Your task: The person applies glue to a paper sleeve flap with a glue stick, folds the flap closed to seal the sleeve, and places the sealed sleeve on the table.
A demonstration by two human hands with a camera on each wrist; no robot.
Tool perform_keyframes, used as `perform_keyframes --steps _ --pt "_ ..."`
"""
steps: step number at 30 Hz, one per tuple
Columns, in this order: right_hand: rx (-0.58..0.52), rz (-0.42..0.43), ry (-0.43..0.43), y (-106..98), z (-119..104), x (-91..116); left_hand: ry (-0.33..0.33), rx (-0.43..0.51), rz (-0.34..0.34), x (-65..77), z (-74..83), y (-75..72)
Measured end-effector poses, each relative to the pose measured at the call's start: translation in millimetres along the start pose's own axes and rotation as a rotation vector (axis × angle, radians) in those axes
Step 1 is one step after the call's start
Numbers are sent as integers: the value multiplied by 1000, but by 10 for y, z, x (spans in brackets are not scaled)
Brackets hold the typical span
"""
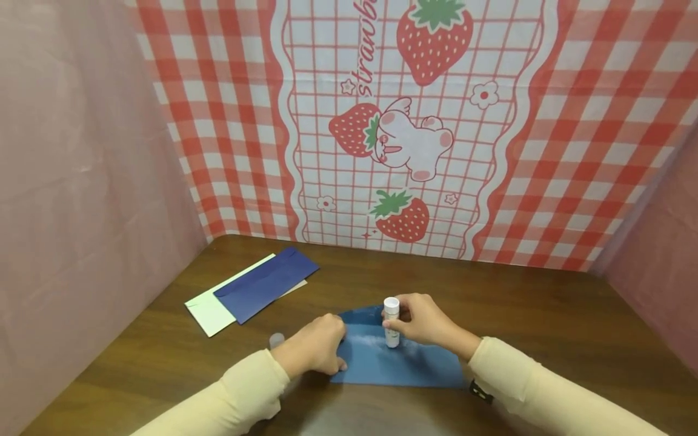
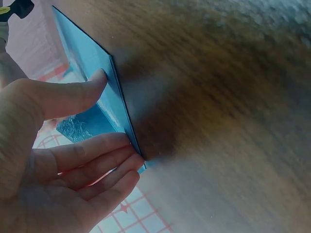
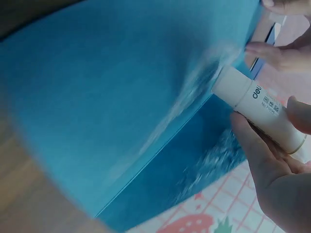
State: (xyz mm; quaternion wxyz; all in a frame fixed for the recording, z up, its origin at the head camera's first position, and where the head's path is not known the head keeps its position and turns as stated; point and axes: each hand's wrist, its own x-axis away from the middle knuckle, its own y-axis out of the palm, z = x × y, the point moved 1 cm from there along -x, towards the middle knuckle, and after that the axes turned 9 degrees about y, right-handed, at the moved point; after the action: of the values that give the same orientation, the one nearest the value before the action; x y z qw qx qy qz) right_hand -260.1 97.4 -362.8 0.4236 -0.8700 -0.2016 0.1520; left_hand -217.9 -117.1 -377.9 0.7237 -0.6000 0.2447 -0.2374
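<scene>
A blue envelope (image 1: 376, 369) lies on the table with its darker flap (image 1: 357, 316) spread open on the far side. In my right hand (image 1: 428, 318) a white glue stick (image 1: 391, 324) is pinched upright between thumb and fingers, its lower end at the envelope just below the flap's fold. Whitish streaks of glue (image 3: 165, 121) run along that fold, and more mark the flap. My left hand (image 1: 316, 345) rests on the envelope's left end. In the left wrist view its thumb (image 2: 92, 92) lies on the paper, and its extended fingers (image 2: 119, 155) touch the edge.
Back left on the wooden table (image 1: 518, 321) lie a dark blue envelope (image 1: 267, 284) and, partly beneath it, a pale green envelope (image 1: 212, 315). A small translucent cap (image 1: 276, 340) stands behind my left wrist. A red-and-white strawberry cloth (image 1: 392, 200) hangs behind the table.
</scene>
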Motion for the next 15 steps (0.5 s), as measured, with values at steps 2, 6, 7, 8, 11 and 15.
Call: perform_keyframes --steps 2,6,7,8,11,15 --pt "-18 -1 -12 57 -48 -39 -6 2 0 0 5 -6" --pt "-42 -7 -28 147 -130 -111 -15 7 -5 1 9 -15" --pt "-50 -10 -29 171 -143 -119 -17 7 -11 2 12 -9" --pt "-57 -13 -29 194 -155 -126 -17 7 -13 3 15 -5" --pt "-87 -19 -39 252 -189 -139 -16 4 -15 8 24 1" --pt "-118 -22 -42 303 -205 -144 -15 5 -14 6 27 -2"
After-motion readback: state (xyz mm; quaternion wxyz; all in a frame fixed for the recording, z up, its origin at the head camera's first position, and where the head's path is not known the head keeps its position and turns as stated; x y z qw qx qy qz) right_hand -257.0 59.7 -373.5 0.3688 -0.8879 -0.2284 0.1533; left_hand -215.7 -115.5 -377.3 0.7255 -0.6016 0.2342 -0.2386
